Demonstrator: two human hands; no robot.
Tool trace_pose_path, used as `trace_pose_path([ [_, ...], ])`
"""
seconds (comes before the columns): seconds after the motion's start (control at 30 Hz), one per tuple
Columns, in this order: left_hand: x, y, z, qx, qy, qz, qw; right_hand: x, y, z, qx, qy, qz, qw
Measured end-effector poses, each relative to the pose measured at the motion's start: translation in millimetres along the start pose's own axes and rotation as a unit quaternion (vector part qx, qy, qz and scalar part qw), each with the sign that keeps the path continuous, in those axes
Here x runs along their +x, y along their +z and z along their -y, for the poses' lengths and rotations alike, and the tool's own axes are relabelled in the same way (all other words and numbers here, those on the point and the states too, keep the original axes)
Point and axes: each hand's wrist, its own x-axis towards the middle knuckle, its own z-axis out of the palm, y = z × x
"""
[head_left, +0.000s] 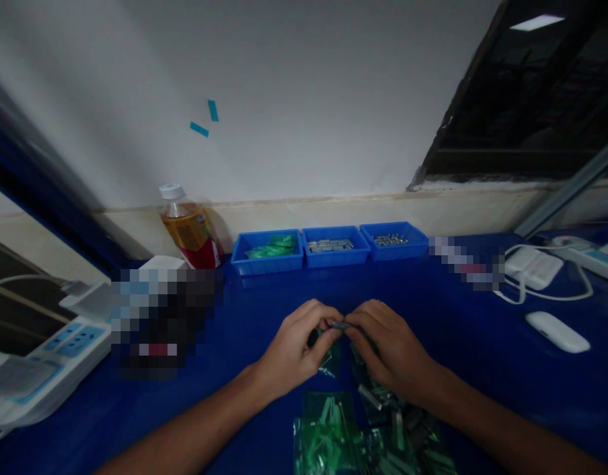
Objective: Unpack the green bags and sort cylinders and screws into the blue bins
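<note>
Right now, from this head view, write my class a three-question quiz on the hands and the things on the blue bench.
1. True or false: the left hand and the right hand both pinch one small metal piece.
2. How many blue trays stand in a row? A two, B three, C five.
3. Fill in: the bottle stands to the ___ of those trays.
Key: 1 true; 2 B; 3 left.

Tiny pinched part (340, 324), shape unclear.
</note>
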Motion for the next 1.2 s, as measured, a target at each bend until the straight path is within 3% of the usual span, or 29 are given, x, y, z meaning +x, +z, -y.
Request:
trace_pose_path([
  [0.4,1.4,-1.2,0.2,0.006,-0.039,0.005,0.999,-2.9,2.1,-0.2,-0.016,0.004,-0.011,1.000],
  [0.63,-0.3,-0.2,0.1,0.011,0.019,0.006,1.000,-0.9,0.8,1.3,-0.003,0.003,0.005,1.000],
  [1.07,-0.3,-1.0,1.9,0.006,-0.028,0.001,1.000,0.0,-1.7,6.1,-0.034,0.001,-0.014,0.999],
  [1.2,-2.9,0.1,2.8,-0.002,-0.005,-0.005,1.000,0.0,-1.7,5.3,-0.023,0.006,-0.009,1.000],
])
